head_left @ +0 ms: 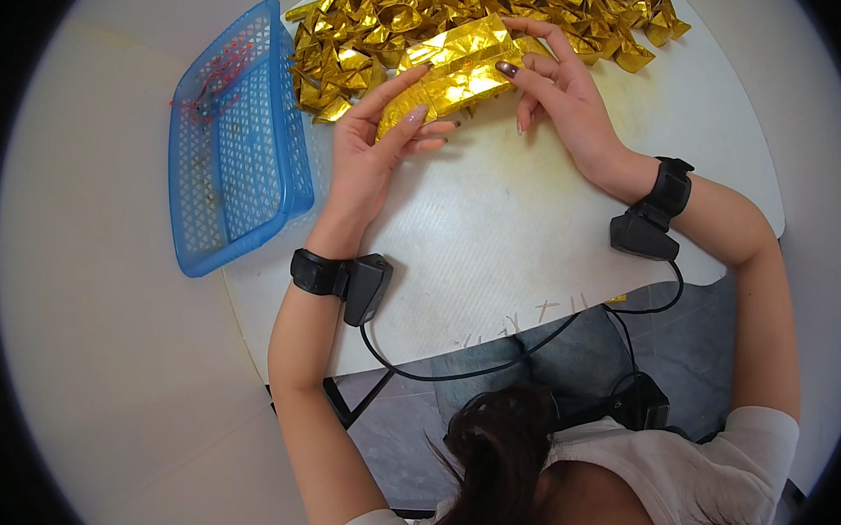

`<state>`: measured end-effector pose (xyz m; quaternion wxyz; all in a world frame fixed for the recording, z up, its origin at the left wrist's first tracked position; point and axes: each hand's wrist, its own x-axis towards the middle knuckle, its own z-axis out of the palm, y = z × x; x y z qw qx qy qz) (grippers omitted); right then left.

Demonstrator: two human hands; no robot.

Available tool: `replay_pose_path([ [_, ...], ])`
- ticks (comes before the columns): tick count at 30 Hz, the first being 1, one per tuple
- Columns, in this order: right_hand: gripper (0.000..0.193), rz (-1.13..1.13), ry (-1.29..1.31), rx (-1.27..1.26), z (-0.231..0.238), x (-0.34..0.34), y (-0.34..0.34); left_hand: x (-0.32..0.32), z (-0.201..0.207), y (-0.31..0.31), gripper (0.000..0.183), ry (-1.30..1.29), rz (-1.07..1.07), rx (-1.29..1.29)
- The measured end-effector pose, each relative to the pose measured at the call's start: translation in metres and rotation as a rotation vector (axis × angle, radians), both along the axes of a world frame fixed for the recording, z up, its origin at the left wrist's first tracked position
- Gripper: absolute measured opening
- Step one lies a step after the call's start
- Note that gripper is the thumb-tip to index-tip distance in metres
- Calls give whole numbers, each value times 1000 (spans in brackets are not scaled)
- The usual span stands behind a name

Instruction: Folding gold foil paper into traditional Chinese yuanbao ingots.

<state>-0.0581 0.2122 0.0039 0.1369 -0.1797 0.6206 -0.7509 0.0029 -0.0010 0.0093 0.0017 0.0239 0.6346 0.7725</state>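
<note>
Between both hands, over the far part of the table, is a folded sheet of shiny gold foil paper (459,73) with lengthwise creases. My left hand (368,138) pinches its left end between thumb and fingers. At the right end my right hand (563,92) grips it, thumb on the near side and index finger over the far edge. Just beyond lies a heap of folded gold foil paper pieces (578,12), pointed and boat-like, partly hidden behind the sheet and my hands.
A blue perforated plastic basket (290,165) stands at the left edge of the white table (495,240), with small red items (220,79) inside. Black wrist devices (370,283) sit on both forearms, joined by a black cable (472,375) hanging past the near table edge.
</note>
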Motion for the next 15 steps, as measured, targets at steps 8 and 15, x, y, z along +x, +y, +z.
replay_pose_path([
  [8,47,7,114,-40,-3,0,1,1,2,1,48,-2,-24,-94],
  [15,27,261,82,180,-1,-1,2,-2,3,1,56,27,204,-149],
])
